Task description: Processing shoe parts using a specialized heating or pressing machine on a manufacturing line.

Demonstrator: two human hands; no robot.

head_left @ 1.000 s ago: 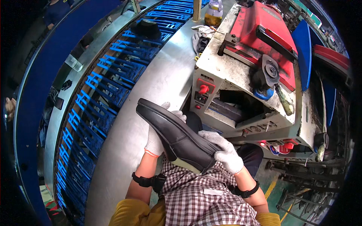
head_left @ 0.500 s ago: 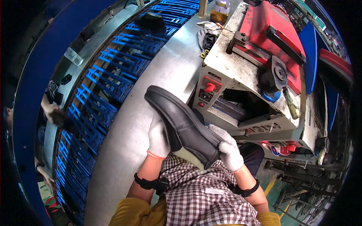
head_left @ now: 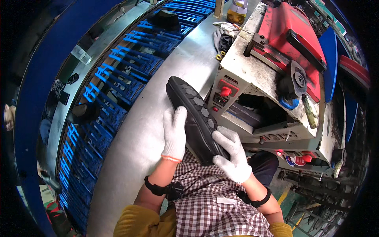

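Note:
A black leather shoe [head_left: 192, 125] is held above my lap and the metal bench edge, tilted on its side. Its toe points up and away to the left, and its patterned grey-black sole [head_left: 193, 97] faces up and to the right. My left hand [head_left: 174, 132], in a white knit glove, is closed against the shoe's left side, with thumb and fingers along the upper. Near the heel end, my right hand [head_left: 232, 154], gloved the same way, grips the sole edge, its fingers spread over it. The shoe's opening is turned away from view.
A metal bench [head_left: 130, 158] curves along the left, beside a blue slatted conveyor [head_left: 106, 118] carrying dark shoes [head_left: 83, 113]. At right stands a worn white machine [head_left: 237, 67] with a red cover [head_left: 288, 35] and red knobs. Gloves [head_left: 226, 29] and a bottle [head_left: 237, 14] lie beyond.
The shoe has been rolled so its sole now shows. My left hand has come up from beneath to its left side; my right hand has shifted lower on the heel end.

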